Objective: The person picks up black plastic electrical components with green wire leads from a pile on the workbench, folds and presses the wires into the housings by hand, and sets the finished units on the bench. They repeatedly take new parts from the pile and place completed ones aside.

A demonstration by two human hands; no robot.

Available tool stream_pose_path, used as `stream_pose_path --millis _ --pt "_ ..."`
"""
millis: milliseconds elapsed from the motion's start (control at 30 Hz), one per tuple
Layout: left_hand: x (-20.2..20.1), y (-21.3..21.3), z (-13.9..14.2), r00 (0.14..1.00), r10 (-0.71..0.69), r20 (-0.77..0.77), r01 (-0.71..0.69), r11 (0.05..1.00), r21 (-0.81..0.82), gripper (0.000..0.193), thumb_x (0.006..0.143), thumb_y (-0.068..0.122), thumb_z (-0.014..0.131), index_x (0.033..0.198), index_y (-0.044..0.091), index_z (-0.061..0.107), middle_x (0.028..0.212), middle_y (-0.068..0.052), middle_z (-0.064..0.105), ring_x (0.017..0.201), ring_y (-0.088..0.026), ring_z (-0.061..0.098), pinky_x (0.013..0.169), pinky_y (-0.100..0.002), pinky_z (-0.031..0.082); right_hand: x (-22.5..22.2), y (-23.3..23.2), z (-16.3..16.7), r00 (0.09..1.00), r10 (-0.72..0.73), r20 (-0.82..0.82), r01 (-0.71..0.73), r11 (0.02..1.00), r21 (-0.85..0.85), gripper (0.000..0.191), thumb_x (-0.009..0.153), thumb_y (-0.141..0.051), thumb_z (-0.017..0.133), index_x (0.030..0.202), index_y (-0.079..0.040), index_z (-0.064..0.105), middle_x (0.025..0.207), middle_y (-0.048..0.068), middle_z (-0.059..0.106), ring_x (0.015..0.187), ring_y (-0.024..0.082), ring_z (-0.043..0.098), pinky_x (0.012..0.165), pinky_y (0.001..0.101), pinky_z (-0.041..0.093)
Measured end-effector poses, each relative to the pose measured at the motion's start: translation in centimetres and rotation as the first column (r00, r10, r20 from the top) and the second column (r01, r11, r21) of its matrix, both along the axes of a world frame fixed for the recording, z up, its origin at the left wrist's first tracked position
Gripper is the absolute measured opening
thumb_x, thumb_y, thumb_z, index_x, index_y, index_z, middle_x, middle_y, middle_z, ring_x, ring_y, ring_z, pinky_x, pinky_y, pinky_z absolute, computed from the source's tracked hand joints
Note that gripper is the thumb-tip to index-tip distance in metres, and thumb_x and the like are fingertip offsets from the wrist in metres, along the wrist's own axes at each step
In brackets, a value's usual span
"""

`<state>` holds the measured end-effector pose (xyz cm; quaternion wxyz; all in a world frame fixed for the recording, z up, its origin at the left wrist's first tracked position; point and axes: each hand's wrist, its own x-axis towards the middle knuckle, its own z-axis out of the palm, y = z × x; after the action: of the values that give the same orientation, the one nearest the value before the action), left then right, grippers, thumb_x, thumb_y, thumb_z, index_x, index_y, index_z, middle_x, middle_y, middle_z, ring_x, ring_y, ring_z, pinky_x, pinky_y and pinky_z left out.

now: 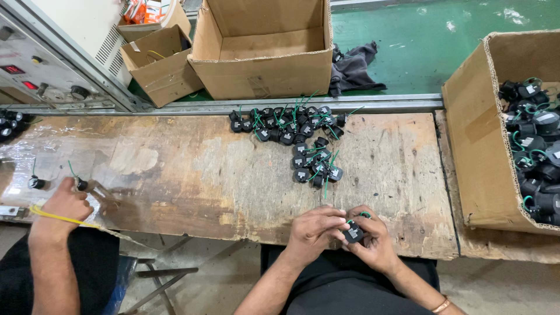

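Small black plastic component with a green wire (353,232) sits pinched between both hands at the near edge of the worn wooden desk (192,175), the left hand (315,228) and right hand (373,239) pressed together around it. At twelve o'clock from them lies a heap of matching black parts (291,137). At three o'clock stands a cardboard box (475,151) holding more. At nine o'clock a co-worker's hand (64,207) rests on the desk.
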<state>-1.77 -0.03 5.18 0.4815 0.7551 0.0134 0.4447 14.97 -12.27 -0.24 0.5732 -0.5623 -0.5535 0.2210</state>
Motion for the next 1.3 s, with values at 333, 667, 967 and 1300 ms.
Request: stream_pose_path --millis 333,667,967,1300 --pt "1.0 -0.7 -1.5 0.967 -0.064 -0.247 -0.061 0.881 -0.470 0.034 0.075 0.009 0.092 0.101 0.003 0.071 0.092 -0.005 0.063 0.083 -0.013 0.060 0.073 -0.028 0.051 -1.4 0.0 1.2 0.983 -0.051 0.174 0.048 0.999 0.025 0.031 0.072 -0.005 0.081 0.101 -0.003 0.073 0.103 0.010 0.065 0.094 0.023 0.068 0.079 0.0333 0.056" --pt "0.8 4.7 -0.1 0.859 0.477 -0.188 -0.489 0.872 -0.023 0.022 0.088 0.023 0.080 0.106 0.010 0.076 0.101 -0.005 0.073 0.093 -0.020 0.072 0.084 -0.032 0.061 -0.4 0.1 0.8 0.968 -0.056 -0.244 0.075 0.995 0.069 0.031 0.077 -0.008 0.085 0.089 -0.006 0.056 0.107 0.010 0.056 0.105 0.022 0.060 0.089 0.0382 0.058" --pt "0.1 6.7 -1.9 0.643 0.654 -0.398 -0.599 0.754 0.271 0.025 0.076 0.018 0.084 0.098 0.009 0.076 0.120 -0.007 0.074 0.103 -0.030 0.071 0.084 -0.038 0.056 -0.3 -0.3 1.0 0.991 0.076 -0.113 -0.075 0.997 0.016 0.029 0.078 -0.005 0.085 0.085 -0.005 0.057 0.107 0.009 0.057 0.095 0.019 0.066 0.084 0.0343 0.058" --pt "0.8 2.9 -1.9 0.990 0.140 0.026 -0.104 0.834 -0.542 0.012 0.105 0.011 0.056 0.107 0.005 0.066 0.117 -0.011 0.077 0.107 -0.019 0.072 0.094 -0.035 0.058 0.3 -0.3 0.5 0.968 0.062 -0.243 -0.072 0.997 -0.032 0.047 0.084 -0.027 0.080 0.122 -0.002 0.066 0.116 0.013 0.061 0.105 0.024 0.067 0.091 0.0379 0.062"
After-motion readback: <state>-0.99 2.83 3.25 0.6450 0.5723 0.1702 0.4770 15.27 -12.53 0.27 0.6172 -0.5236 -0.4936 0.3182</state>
